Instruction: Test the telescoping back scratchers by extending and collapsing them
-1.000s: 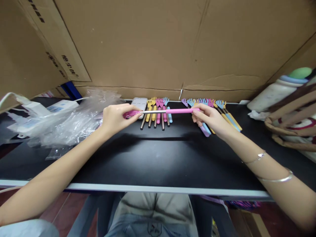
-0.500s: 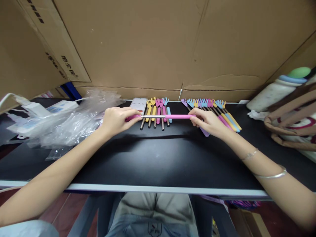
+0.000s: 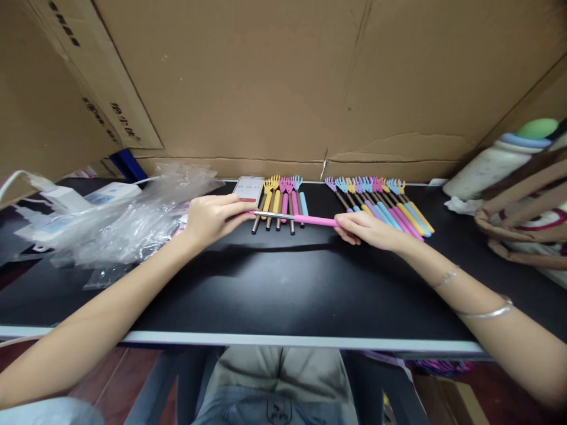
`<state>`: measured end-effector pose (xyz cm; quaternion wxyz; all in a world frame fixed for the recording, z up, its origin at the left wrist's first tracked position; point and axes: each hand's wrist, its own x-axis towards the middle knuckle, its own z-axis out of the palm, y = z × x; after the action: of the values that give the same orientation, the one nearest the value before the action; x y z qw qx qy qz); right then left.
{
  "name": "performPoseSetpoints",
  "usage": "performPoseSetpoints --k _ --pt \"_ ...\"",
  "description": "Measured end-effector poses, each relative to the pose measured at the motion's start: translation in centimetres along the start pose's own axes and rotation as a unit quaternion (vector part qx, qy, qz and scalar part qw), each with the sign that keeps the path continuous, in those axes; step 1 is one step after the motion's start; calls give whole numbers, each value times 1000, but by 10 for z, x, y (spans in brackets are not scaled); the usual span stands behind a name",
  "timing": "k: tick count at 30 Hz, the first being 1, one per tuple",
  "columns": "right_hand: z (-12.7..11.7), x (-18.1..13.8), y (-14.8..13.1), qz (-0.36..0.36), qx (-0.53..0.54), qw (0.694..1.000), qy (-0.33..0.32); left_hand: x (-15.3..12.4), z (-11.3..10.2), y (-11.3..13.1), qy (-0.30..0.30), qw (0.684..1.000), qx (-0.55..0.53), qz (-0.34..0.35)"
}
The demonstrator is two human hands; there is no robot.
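Both my hands grip one pink telescopic back scratcher [image 3: 305, 219] held level just above the black table [image 3: 283, 283]. My left hand [image 3: 212, 215] is closed round its head end. My right hand [image 3: 370, 227] pinches the end of the pink handle. A short stretch of metal rod shows between them. Behind the scratcher lies a row of several coloured scratchers [image 3: 283, 200]. A second, longer row of scratchers [image 3: 381, 203] lies just behind my right hand.
A phone [image 3: 248, 189] lies at the back by the left row. Crumpled clear plastic bags [image 3: 128, 215] and white boxes [image 3: 66, 198] sit at the left. A water bottle [image 3: 500, 162] and a woven basket [image 3: 527, 218] stand at the right. Cardboard [image 3: 283, 82] walls the back.
My hands have moved closer together, so the scratcher's metal rod has shortened. My right hand moved left and down, uncovering the right row.
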<state>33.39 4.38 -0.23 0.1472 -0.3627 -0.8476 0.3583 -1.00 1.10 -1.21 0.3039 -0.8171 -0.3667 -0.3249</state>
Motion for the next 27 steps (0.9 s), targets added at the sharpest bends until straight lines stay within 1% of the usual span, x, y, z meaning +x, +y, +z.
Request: performPoseSetpoints --k 4,8,13,16,19,24,27 --pt "2 0 1 17 78 997 -4 1 -1 4 10 1000 -4 0" --pt "3 4 2 27 85 995 43 3 -3 8 1 1000 2 -11" --pt "2 6 -4 -24 131 987 94 8 -6 10 -25 994 -59 -85" --pt "-2 4 -9 -37 107 986 120 10 -8 8 -32 991 -70 -113" --pt "-6 2 -7 -26 54 989 138 9 -8 6 -49 990 -64 -119" --pt "-7 3 2 -26 15 993 117 5 -4 3 -70 989 -67 -116" --pt "-7 2 2 -27 -5 994 109 4 -3 3 -74 989 -76 -107"
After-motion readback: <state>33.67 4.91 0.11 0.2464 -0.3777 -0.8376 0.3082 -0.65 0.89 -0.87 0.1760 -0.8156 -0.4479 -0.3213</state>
